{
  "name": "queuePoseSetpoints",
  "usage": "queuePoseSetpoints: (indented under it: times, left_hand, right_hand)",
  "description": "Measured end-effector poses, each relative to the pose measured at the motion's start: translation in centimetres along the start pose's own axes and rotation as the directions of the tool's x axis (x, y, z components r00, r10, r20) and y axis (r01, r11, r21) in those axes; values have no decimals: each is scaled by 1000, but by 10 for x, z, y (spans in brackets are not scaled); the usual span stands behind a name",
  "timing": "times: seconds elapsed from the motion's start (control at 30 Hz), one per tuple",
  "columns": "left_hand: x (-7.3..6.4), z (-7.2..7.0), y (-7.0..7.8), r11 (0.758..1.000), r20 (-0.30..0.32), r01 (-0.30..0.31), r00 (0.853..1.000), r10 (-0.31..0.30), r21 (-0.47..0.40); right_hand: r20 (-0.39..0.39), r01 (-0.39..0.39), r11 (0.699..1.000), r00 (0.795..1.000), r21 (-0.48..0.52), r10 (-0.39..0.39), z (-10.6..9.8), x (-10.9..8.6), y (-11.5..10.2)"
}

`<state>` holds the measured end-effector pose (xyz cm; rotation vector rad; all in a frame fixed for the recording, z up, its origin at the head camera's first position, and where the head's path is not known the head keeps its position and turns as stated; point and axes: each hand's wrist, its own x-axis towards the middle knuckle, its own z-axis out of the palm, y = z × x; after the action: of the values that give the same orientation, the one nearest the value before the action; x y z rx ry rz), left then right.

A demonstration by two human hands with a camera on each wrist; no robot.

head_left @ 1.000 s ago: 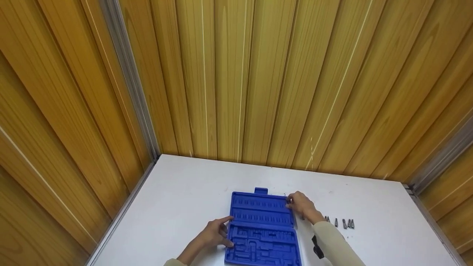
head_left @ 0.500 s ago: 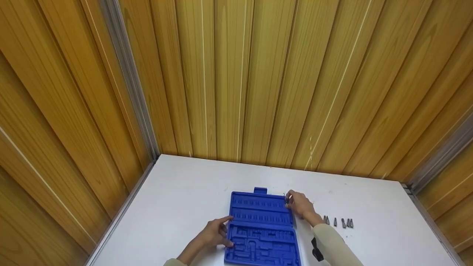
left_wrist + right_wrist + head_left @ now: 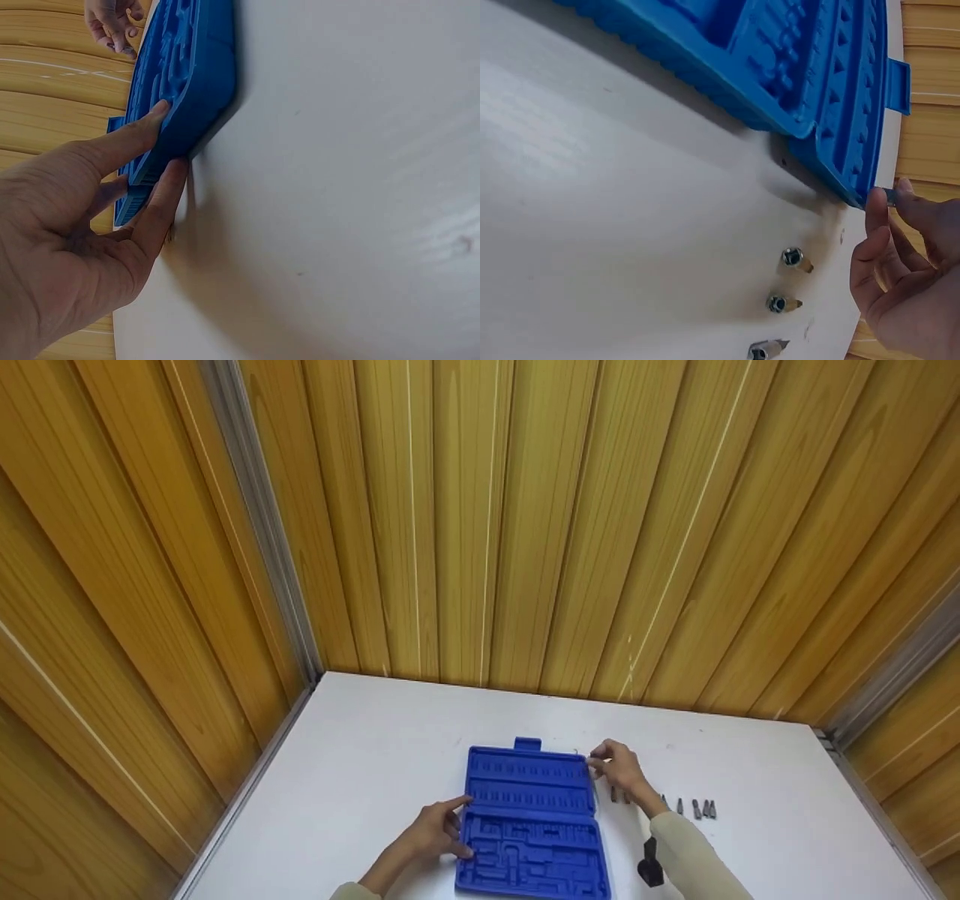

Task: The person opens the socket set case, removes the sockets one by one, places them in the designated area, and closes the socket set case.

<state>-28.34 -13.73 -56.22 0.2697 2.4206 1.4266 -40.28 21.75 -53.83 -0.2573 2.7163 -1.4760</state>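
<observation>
A blue plastic tool case (image 3: 531,812) lies open and flat on the table, its moulded slots facing up. My left hand (image 3: 431,831) holds its left edge near the hinge; in the left wrist view, finger and thumb touch the rim and outer wall. At the upper right corner, my right hand (image 3: 621,769) pinches a small metal bit (image 3: 890,196) between thumb and forefinger. Most of that bit is hidden by the fingers. Below this hand, in the right wrist view, stand socket-ended bits, among them one bit (image 3: 793,257) and another (image 3: 778,303).
Several more metal bits (image 3: 696,809) stand in a row on the white table (image 3: 375,750), right of the case. The case's latch tab (image 3: 528,744) points to the back wall (image 3: 450,585) of wood-look panels. A black strap end (image 3: 649,864) hangs by the right sleeve.
My right hand has shifted slightly right, off the case's upper right corner, with the small bit still pinched. Bits beside the case show more now. The left hand has stayed put.
</observation>
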Motion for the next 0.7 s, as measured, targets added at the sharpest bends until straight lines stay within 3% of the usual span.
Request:
queuePoseSetpoints:
  times: [0.13, 0.37, 0.7]
  left_hand:
    - [0, 0, 1, 1000, -1, 10, 1000, -10, -3]
    - [-1, -5, 2, 1000, 14, -19, 1000, 19, -8]
    - [-2, -2, 1, 1000, 21, -29, 999, 29, -4]
  right_hand:
    - [36, -78, 996, 996, 38, 77, -25, -3, 2]
    - [32, -111, 992, 993, -64, 113, -71, -16, 14]
    - [23, -207, 974, 977, -89, 210, -128, -42, 39]
